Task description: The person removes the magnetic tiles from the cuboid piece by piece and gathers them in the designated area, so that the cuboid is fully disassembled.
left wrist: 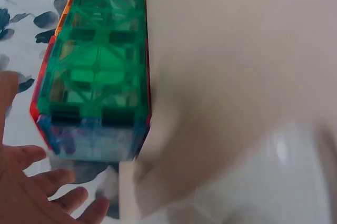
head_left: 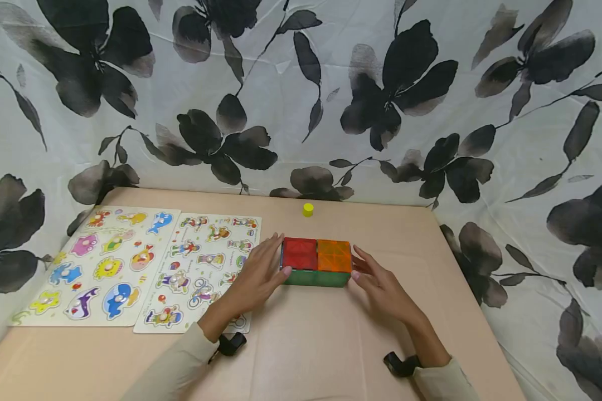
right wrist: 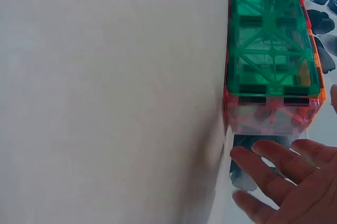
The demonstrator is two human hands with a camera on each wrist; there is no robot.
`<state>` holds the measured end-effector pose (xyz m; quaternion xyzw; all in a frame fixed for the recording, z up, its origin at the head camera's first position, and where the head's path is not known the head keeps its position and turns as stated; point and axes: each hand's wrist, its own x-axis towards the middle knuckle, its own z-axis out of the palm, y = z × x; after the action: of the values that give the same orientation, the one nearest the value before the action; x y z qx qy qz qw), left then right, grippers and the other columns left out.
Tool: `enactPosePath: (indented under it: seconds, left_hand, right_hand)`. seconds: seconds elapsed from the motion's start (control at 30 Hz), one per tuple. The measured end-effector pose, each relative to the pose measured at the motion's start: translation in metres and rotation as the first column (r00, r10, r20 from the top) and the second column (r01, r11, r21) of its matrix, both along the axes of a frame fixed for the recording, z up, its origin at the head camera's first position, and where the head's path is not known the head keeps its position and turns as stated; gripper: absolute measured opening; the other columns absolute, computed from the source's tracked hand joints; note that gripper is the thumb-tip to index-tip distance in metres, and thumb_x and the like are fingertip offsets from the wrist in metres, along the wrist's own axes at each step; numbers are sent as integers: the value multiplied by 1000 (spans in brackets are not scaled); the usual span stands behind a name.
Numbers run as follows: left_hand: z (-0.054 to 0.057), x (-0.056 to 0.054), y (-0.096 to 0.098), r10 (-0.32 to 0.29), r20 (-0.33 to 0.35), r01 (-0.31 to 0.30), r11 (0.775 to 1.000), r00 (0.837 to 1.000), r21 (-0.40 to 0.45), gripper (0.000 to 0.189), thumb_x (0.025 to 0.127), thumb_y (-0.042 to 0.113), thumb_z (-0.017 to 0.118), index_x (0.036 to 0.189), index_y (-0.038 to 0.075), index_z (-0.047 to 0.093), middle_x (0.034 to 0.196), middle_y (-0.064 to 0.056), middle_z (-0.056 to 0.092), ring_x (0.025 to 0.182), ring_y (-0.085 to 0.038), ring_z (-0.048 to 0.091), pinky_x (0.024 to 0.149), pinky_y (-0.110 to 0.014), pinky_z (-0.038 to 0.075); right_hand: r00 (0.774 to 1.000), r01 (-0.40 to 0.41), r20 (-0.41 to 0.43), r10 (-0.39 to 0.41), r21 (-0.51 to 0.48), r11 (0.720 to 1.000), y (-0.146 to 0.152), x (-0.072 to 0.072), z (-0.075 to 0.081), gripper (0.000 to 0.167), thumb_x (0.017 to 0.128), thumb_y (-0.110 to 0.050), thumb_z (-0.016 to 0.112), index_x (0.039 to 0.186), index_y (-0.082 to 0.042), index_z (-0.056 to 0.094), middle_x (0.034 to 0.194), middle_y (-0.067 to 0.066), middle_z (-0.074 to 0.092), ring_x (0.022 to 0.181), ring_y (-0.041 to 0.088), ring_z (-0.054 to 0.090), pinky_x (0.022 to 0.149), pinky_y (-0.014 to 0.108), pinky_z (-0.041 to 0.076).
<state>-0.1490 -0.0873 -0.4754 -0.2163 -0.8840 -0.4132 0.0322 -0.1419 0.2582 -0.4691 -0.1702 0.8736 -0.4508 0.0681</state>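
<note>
A box built of translucent magnetic tiles [head_left: 317, 262] sits on the table between both hands. Its top shows a red tile [head_left: 300, 254] and an orange tile [head_left: 334, 255], and a long green tile [left wrist: 97, 60] forms the near side. In the left wrist view the left end is a blue tile [left wrist: 92, 138]; in the right wrist view the right end looks pinkish. My left hand [head_left: 257, 273] lies with extended fingers right at the box's left end. My right hand [head_left: 383, 284], fingers spread and relaxed, is close beside the right end.
Two sticker sheets with cartoon figures lie at the left: one with animals [head_left: 100, 267] and one with toys [head_left: 200, 262], partly under the left forearm. A small yellow cylinder [head_left: 308, 210] stands near the table's back edge. Floral cloth [head_left: 301, 111] hangs behind the table.
</note>
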Motion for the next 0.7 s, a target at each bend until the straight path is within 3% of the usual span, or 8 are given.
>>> enactPosePath:
  seconds: [0.1, 0.27, 0.47, 0.6, 0.7]
  left_hand:
    - [-5, -4, 5, -7, 48, 1, 993, 999, 115, 74, 108, 35, 61, 170, 19, 26, 177, -9, 26, 163, -39, 26, 130, -66, 23]
    - [-10, -10, 11, -43, 78, 24, 973, 996, 227, 66, 111, 27, 58, 169, 16, 29, 176, -9, 29, 163, -33, 29, 129, -60, 31]
    - [-16, -11, 11, -62, 99, 33, 963, 993, 267, 65, 111, 24, 57, 169, 16, 30, 173, -9, 36, 157, -35, 40, 119, -59, 47]
    - [-19, -12, 10, -66, 105, 34, 961, 992, 274, 66, 111, 26, 58, 169, 18, 28, 172, -9, 37, 157, -35, 41, 118, -58, 48]
    - [-20, -12, 10, -69, 106, 37, 960, 992, 279, 66, 111, 25, 58, 170, 21, 28, 172, -9, 36, 157, -36, 41, 118, -58, 48]
  right_hand:
    - [1000, -22, 20, 23, -33, 999, -2, -4, -2, 69, 111, -36, 57, 170, -25, 25, 170, 11, 41, 151, 38, 50, 116, 55, 48]
    - [996, -70, 51, 75, -87, 994, -1, -8, -5, 68, 112, -30, 56, 171, -25, 23, 173, 10, 34, 155, 35, 45, 118, 51, 45]
    - [991, -102, 76, 111, -112, 988, 2, -10, -5, 70, 111, -27, 58, 171, -28, 22, 174, 10, 32, 155, 36, 44, 118, 50, 45]
    - [991, -97, 84, 107, -116, 988, 1, -11, -5, 71, 110, -25, 59, 171, -30, 22, 175, 7, 31, 155, 34, 45, 117, 41, 49]
    - [992, -86, 75, 98, -147, 985, -2, -12, -5, 69, 110, -19, 59, 170, -24, 26, 172, 14, 36, 152, 36, 47, 112, 35, 53]
